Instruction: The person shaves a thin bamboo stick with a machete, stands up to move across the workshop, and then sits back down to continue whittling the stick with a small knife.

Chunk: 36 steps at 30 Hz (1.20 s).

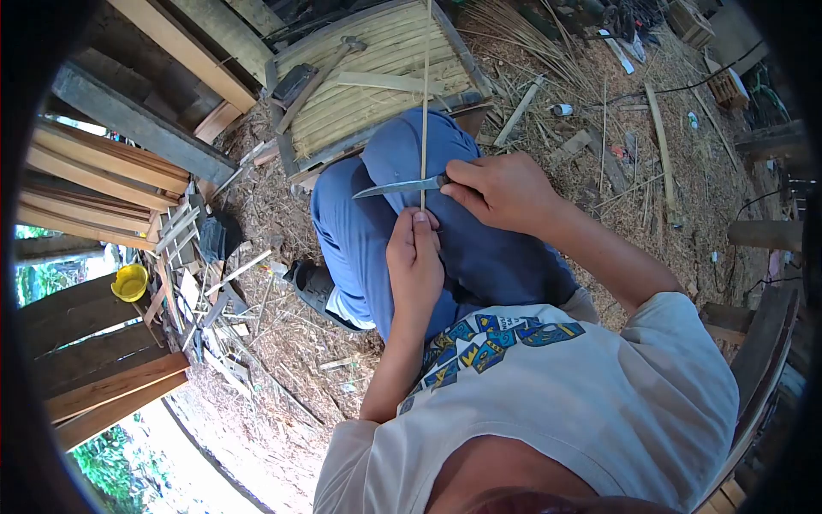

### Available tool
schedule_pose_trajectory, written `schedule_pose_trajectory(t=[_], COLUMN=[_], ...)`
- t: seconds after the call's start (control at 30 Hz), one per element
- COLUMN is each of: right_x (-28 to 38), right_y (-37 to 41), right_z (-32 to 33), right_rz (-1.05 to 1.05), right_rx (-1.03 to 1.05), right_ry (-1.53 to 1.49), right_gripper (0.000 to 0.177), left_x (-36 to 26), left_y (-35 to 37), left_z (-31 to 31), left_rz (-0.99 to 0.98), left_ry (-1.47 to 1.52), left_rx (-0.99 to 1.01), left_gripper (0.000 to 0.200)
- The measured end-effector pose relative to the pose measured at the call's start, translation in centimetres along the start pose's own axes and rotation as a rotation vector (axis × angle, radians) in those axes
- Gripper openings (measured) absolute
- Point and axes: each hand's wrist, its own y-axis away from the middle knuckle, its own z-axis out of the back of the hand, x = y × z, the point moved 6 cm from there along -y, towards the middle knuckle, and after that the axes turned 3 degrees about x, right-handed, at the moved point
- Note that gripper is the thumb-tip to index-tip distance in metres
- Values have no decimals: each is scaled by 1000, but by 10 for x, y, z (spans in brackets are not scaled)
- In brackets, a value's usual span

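Note:
My right hand (497, 190) is closed round the dark handle of a knife (396, 188), whose blade points left. Just below the blade, my left hand (414, 257) pinches a thin bamboo strip (425, 94). The strip runs up from my fingers, over my knee and past the top of the view. The blade lies across the strip, a little above my left fingertips. Both hands are over my lap, on blue-grey trousers (351, 218).
A slatted bamboo bench (377, 128) stands before my knees, with a hammer (321, 81) and a dark block-shaped object (295, 83) on it. Wood shavings and offcuts (522, 111) litter the ground. Stacked planks (103, 176) and a yellow bowl-like container (130, 283) are at left.

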Motion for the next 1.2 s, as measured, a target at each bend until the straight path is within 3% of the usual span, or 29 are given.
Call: schedule_pose_trajectory(t=[0.33,0.53,0.73,1.03,1.2], right_x=[4,0,-1,4,2], right_y=[-1,-1,-1,-2,-3], right_z=[-5,-3,-6,2,5], right_rz=[-25,-44,-73,60,33], right_rx=[-7,-66,-103,18,29], right_ry=[30,-9,-46,-41,-5], right_gripper=[23,24,24,23,22], left_x=[9,10,18,1,-6], left_y=[12,42,69,15,0], left_z=[7,12,26,-2,-10], left_rz=[71,264,304,98,164], left_ry=[104,247,248,247,262], left_rx=[11,29,26,101,103], left_gripper=[28,27,25,21,20])
